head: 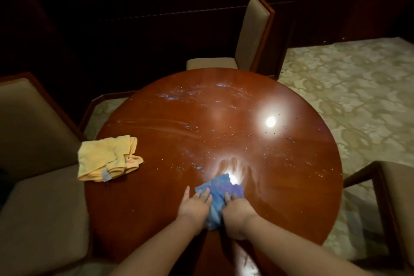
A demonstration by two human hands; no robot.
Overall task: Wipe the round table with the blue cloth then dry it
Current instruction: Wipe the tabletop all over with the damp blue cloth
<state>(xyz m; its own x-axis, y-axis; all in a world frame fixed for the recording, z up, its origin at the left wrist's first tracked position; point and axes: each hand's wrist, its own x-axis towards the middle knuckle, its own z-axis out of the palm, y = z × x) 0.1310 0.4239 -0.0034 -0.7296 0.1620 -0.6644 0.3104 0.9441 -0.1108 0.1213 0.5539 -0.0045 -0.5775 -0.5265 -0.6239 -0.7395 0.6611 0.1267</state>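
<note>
Both bare forearms reach in from the near edge and meet over the blue cloth (220, 197), which lies bunched on the near part of the round table (156, 208); the left hand (195, 207) lies palm down with its fingers straight and slightly spread, the fingertips resting on the cloth's left edge, pressing rather than gripping; the right hand (238, 213) sits just beside it, knuckles up, its fingers curled into the cloth's folds and gripping the fabric. The cloth's tail is squeezed between the two wrists, and its far corner pokes out ahead of the fingers, touching a bright lamp reflection on the polished top. Beyond the grip the red-brown surface shows wet smears and scattered specks; a second lamp glare shines farther off to the right. Well to the left of the hands a crumpled yellow cloth (107, 159) lies at the table's rim; it carries a small grey tag, too blurred to read. Upholstered chairs stand around the table: one on the left (33, 163), one on the far side (251, 36), one on the right (392, 197); patterned carpet (347, 96) lies beyond.
</note>
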